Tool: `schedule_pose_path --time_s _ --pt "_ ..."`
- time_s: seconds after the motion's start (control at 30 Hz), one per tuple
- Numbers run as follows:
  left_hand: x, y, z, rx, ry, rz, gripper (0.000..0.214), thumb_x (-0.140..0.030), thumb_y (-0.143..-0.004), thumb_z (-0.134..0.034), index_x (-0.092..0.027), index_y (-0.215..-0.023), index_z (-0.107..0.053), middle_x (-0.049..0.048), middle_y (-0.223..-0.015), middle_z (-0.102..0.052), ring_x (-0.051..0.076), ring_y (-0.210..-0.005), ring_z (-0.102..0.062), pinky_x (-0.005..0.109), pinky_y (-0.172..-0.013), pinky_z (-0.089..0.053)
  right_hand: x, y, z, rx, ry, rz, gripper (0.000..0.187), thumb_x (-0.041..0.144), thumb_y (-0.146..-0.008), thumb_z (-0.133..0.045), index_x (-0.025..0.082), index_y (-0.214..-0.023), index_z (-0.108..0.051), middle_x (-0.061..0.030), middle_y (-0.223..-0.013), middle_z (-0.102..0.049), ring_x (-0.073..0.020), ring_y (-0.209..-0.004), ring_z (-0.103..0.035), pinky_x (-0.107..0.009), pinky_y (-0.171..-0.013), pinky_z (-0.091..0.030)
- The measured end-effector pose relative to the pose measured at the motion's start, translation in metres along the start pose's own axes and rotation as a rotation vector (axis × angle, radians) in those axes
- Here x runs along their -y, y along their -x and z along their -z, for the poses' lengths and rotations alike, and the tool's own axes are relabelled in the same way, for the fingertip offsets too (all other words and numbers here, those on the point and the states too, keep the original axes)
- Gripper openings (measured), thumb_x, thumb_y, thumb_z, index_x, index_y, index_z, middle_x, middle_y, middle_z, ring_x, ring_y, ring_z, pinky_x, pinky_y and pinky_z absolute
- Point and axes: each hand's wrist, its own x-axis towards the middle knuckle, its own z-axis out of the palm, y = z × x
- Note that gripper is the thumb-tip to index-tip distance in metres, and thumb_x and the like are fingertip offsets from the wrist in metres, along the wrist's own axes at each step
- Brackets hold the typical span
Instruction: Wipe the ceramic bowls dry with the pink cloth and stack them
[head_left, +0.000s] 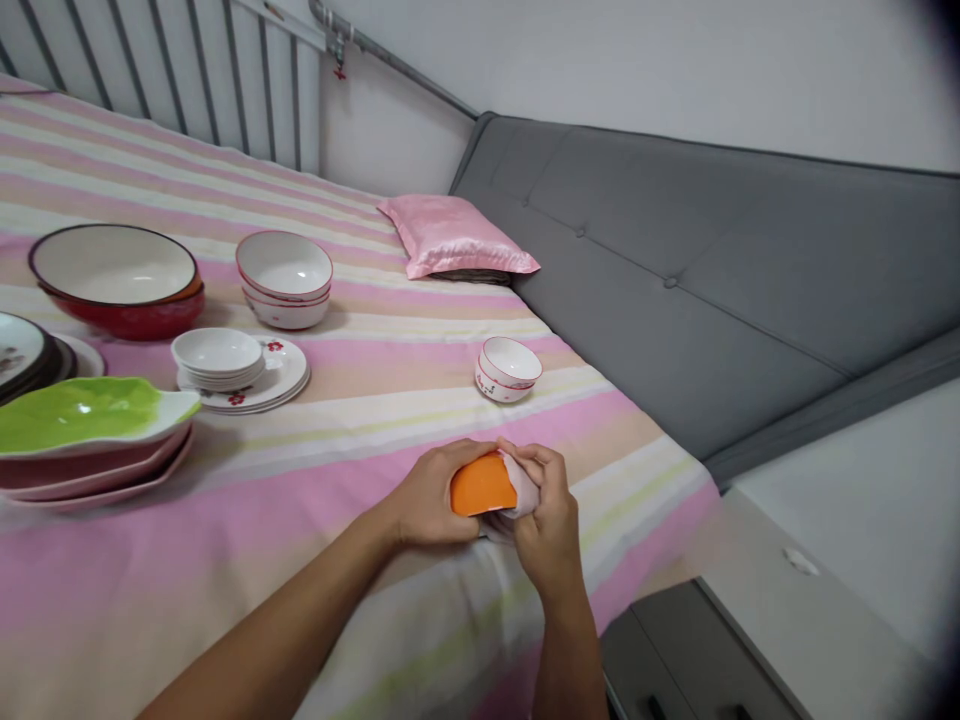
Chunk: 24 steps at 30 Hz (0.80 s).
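Observation:
My left hand (431,495) grips a small orange bowl (482,486) just above the striped bedspread (360,400) near the bed's front edge. My right hand (547,510) presses a pale cloth (521,488) against the bowl's right side, fingers curled round it. Two small white bowls with red rims (508,369) sit stacked a little beyond my hands.
Crockery stands at the left: a leaf-shaped green dish (82,412) on pink plates, small white saucers on flowered plates (240,368), stacked white bowls (285,278), a large red bowl (116,278). A pink pillow (454,235) lies by the grey padded headboard (712,280). A grey cabinet (750,640) stands lower right.

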Motion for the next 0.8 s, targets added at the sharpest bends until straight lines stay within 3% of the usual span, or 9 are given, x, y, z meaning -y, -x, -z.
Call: schedule_pose_path --time_s 0.2,0.37,0.53,0.67,0.8 --pt "0.01 0.001 0.0 -0.008 0.047 0.002 0.078 -0.011 -0.049 -0.059 -0.018 -0.127 -0.054 0.0067 -0.117 -0.062 0.027 -0.102 -0.059 0.04 -0.093 -0.046 -0.009 -0.001 -0.001 -0.029 -0.105 -0.045 0.038 0.004 -0.06 -0.04 0.023 -0.091 -0.047 -0.0126 -0.124 -0.064 -0.0211 -0.117 -0.06 -0.036 -0.094 -0.046" --pt "0.019 0.0 0.003 -0.027 0.191 0.101 0.078 -0.014 -0.046 -0.053 -0.014 -0.124 -0.057 0.0103 -0.127 -0.059 0.032 -0.114 -0.054 0.046 -0.104 -0.038 -0.028 -0.003 -0.008 -0.105 -0.101 -0.085 0.04 0.009 -0.065 -0.043 0.019 -0.102 -0.056 -0.01 -0.117 -0.067 -0.0217 -0.108 -0.062 -0.035 -0.09 -0.047" --pt "0.023 0.0 0.007 -0.049 0.308 0.213 0.078 -0.016 -0.048 -0.053 -0.014 -0.126 -0.056 0.0105 -0.13 -0.058 0.034 -0.116 -0.053 0.048 -0.104 -0.036 -0.043 -0.004 -0.02 -0.21 -0.032 -0.127 0.039 0.017 -0.07 -0.044 0.016 -0.104 -0.063 -0.006 -0.1 -0.07 -0.0214 -0.092 -0.064 -0.032 -0.084 -0.047" --pt "0.023 -0.001 0.008 -0.087 0.4 0.27 0.075 -0.017 -0.048 -0.056 -0.013 -0.123 -0.059 0.0123 -0.132 -0.058 0.035 -0.122 -0.049 0.046 -0.108 -0.032 -0.052 -0.003 -0.023 -0.188 0.072 -0.232 0.045 0.017 -0.067 -0.042 0.016 -0.106 -0.065 -0.0063 -0.1 -0.071 -0.023 -0.095 -0.064 -0.031 -0.084 -0.046" --pt "0.025 -0.001 0.007 -0.122 0.495 0.276 0.06 -0.023 -0.057 -0.058 -0.015 -0.117 -0.062 0.0105 -0.123 -0.063 0.034 -0.117 -0.053 0.043 -0.102 -0.038 -0.058 -0.002 -0.026 -0.146 0.193 -0.351 0.039 0.023 -0.07 -0.045 0.015 -0.099 -0.069 -0.0097 -0.093 -0.073 -0.027 -0.09 -0.067 -0.032 -0.079 -0.049"
